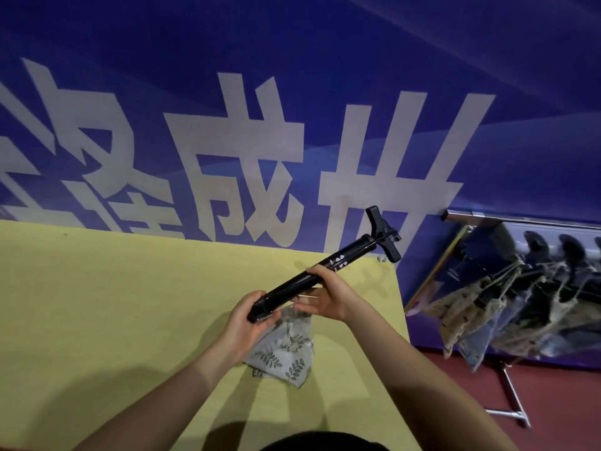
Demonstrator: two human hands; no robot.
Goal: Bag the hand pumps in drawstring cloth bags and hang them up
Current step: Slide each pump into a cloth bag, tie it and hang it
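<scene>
Both hands (247, 323) (328, 294) around pump (325, 271) above table's right edge (401, 307)

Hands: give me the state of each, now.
Left hand: grips the base end of the black pump.
Right hand: grips the pump's barrel at mid-length.

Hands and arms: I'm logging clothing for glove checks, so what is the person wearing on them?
Nothing shows on either. The left hand and right hand are bare, with no gloves, rings or watch visible. Both forearms are bare to the bottom edge of the picture; no sleeves are in view.
</scene>
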